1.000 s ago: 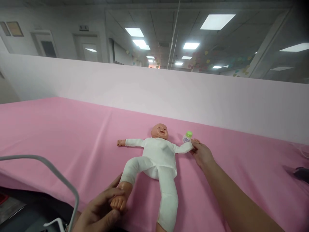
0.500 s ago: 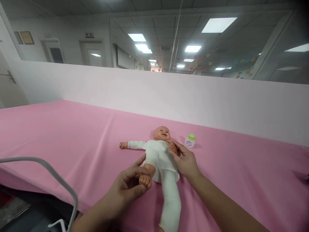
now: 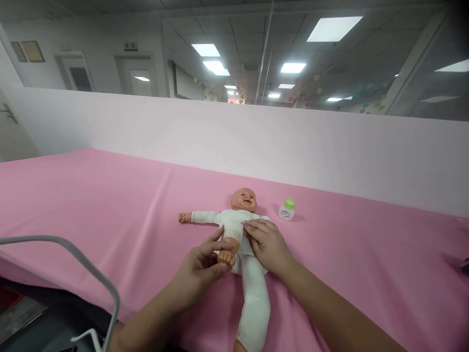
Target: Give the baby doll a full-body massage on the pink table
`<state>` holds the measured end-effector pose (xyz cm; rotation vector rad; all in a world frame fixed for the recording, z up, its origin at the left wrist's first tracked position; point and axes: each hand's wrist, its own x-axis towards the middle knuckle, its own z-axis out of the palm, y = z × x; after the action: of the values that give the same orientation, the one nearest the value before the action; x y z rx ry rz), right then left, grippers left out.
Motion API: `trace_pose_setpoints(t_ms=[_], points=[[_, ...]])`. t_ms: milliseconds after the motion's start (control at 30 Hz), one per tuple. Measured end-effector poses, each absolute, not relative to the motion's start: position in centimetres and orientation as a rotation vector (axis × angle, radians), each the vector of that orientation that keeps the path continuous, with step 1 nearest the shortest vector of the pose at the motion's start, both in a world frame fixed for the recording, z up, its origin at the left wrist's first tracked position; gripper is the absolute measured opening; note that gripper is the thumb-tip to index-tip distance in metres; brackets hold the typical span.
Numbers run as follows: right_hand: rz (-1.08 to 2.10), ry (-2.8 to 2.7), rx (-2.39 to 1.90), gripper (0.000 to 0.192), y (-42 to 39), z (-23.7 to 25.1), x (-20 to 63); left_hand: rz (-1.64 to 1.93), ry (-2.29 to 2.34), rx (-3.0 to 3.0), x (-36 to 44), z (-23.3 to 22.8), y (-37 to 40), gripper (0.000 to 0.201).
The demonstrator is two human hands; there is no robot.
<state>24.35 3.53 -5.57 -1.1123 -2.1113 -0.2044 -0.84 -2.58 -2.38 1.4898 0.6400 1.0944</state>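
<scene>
A baby doll (image 3: 234, 218) with a white cloth body lies on its back, head away from me. One arm reaches out to the left; the other is mostly hidden by my right hand. My left hand (image 3: 200, 266) is closed round the doll's bent leg near the bare foot (image 3: 226, 257), thumb by the sole. The doll's other leg (image 3: 252, 303) lies straight toward me. My right hand (image 3: 269, 244) rests on the doll's torso, its fingers stretched out across the cloth. Right of the head stands a small clear bottle (image 3: 287, 211) with a green cap.
Pink cloth (image 3: 120, 205) covers the table, with a few creases. A low white wall (image 3: 293, 146) runs along the back, with glass above it. At the lower left, a grey curved tube (image 3: 88, 269) arches over the table's near edge.
My right hand has moved left from the doll's arm onto its torso. My left hand has shifted up and slightly right with the doll's foot, bending the leg further.
</scene>
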Motion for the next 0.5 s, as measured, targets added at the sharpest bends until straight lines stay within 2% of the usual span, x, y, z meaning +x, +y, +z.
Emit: trace_pose_setpoints(t_ms=[233,367,500], points=[[-0.002,-1.83,-1.189,0.034,2.8,-4.7,25.9,1.025,0.638,1.6,-3.9,-1.6,-6.7,0.03],[0.125,-1.426,-1.328,0.047,3.5,-4.5,28.5,1.01,0.75,1.483,-6.3,-3.3,-9.1,0.03],[0.217,-1.07,-1.562,0.066,5.0,-5.3,32.2,1.095,0.729,1.359,-8.1,-7.2,-10.2,0.036]])
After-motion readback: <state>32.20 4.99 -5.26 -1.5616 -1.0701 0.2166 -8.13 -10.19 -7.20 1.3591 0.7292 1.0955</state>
